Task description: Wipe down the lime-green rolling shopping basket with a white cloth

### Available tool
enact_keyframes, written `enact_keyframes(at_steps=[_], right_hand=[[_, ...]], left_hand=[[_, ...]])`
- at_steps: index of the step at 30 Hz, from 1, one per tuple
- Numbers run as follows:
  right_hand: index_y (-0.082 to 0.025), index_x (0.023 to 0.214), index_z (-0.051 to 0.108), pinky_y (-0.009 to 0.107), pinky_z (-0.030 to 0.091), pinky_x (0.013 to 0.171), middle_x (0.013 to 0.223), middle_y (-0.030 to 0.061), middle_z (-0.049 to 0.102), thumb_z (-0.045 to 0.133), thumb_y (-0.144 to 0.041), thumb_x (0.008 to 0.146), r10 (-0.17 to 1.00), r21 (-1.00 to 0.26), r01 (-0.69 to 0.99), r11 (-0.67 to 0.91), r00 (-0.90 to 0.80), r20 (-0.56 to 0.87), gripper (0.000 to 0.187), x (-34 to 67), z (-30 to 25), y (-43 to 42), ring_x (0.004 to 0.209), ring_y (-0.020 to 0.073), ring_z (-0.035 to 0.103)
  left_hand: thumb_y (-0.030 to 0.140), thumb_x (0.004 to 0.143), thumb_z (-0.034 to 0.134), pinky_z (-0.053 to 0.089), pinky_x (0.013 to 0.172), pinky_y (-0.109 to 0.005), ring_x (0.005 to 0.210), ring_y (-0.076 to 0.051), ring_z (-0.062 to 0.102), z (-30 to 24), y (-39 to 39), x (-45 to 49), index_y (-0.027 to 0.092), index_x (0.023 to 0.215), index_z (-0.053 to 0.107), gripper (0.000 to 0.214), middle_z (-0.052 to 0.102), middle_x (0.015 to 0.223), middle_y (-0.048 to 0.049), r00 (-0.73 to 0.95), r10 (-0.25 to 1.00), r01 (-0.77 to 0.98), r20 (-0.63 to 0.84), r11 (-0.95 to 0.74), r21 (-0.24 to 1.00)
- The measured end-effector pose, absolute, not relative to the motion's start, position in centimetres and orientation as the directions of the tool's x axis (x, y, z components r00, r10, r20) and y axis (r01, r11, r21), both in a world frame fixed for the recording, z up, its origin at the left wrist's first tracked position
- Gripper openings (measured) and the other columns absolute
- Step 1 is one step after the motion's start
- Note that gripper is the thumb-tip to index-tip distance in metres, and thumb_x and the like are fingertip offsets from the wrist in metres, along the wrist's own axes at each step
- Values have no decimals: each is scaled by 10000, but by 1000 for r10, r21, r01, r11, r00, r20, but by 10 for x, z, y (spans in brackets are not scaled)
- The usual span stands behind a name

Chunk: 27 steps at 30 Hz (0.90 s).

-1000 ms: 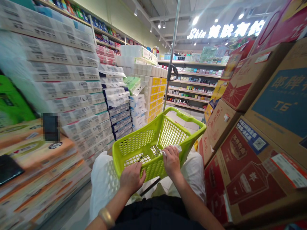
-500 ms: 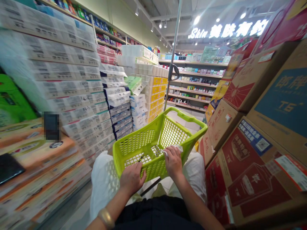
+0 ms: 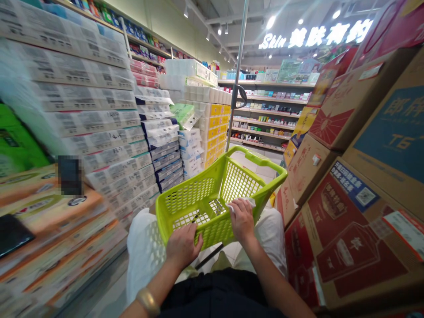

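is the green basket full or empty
Almost empty. Through the green basket the mesh floor and walls show bare; only a white slip lies at the rim under the right hand.

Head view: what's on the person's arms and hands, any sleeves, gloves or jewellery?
Both forearms are bare, with no sleeves reaching into view and no gloves. The left hand has a gold-coloured band, a bracelet or watch strap, round the wrist. The right hand shows no ring or band that I can make out. Dark clothing sits below the arms.
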State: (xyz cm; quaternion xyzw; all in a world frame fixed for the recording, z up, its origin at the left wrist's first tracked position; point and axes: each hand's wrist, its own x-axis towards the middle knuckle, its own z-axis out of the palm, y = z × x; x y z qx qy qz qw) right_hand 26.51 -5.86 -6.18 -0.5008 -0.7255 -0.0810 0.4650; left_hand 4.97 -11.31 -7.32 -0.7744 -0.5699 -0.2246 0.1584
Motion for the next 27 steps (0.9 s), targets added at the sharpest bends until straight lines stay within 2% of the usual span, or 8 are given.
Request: enact_keyframes(at_steps=[3, 9, 11, 15, 17, 19, 24, 27], right_hand=[[-225, 1001, 665, 416, 260, 1098, 1009, 49, 640, 462, -161, 909, 654, -357, 797, 487, -62, 754, 232, 254, -64, -65, 1149, 215, 472], [-275, 1094, 631, 386, 271, 1094, 1056, 18, 638, 516, -145, 875, 619, -268, 696, 666, -316, 719, 280, 217, -72, -87, 1143, 200, 480], [-269, 1077, 637, 380, 279, 1088, 1048, 18, 641, 505, -144, 885, 623, -272, 710, 650, -291, 726, 265, 227, -70, -81, 1128, 195, 491], [-239, 1039, 653, 414, 270, 1094, 1039, 43, 636, 472, -145, 900, 650, -339, 780, 526, -111, 752, 246, 253, -65, -66, 1141, 210, 482], [-238, 1029, 657, 430, 261, 1098, 1037, 49, 630, 469, -143, 899, 653, -361, 782, 508, -76, 754, 248, 251, -65, -67, 1146, 217, 474], [-247, 1043, 654, 428, 263, 1097, 1029, 43, 628, 481, -138, 888, 656, -356, 756, 550, -126, 744, 256, 237, -68, -75, 1136, 213, 475], [-290, 1142, 614, 383, 288, 1092, 1064, 15, 629, 563, -160, 858, 608, -266, 653, 709, -376, 700, 317, 208, -73, -91, 1134, 190, 482], [-271, 1118, 628, 369, 307, 1080, 1047, 18, 638, 547, -135, 866, 618, -265, 695, 668, -320, 718, 298, 227, -69, -81, 1115, 180, 502]], left_hand=[[332, 851, 441, 450, 691, -316, 743, -205, 609, -73, -113, 50, 189, 893, 611, 226, 668, 807, -55, 242, 814, 957, 528, -290, 7], [316, 836, 467, 439, 669, -299, 729, -197, 613, -75, -112, 47, 192, 891, 609, 196, 671, 794, -52, 254, 797, 951, 547, -309, 9], [313, 838, 463, 441, 669, -303, 725, -199, 612, -75, -112, 46, 191, 889, 607, 195, 668, 787, -51, 256, 797, 950, 547, -311, 8], [317, 840, 453, 450, 677, -320, 732, -211, 613, -75, -113, 48, 193, 894, 604, 202, 662, 782, -51, 249, 795, 952, 553, -305, 11], [318, 842, 450, 448, 671, -327, 725, -216, 612, -73, -113, 49, 192, 878, 601, 199, 657, 770, -48, 248, 796, 953, 552, -302, 7], [313, 843, 450, 443, 667, -328, 719, -216, 611, -72, -113, 50, 193, 871, 599, 193, 654, 759, -44, 250, 798, 954, 549, -300, 0], [320, 849, 450, 432, 657, -314, 721, -207, 612, -71, -113, 48, 196, 859, 600, 195, 660, 772, -45, 266, 801, 953, 536, -304, -19], [310, 845, 445, 432, 661, -317, 720, -208, 608, -71, -114, 48, 196, 847, 597, 190, 656, 762, -45, 260, 808, 955, 529, -294, -19]])
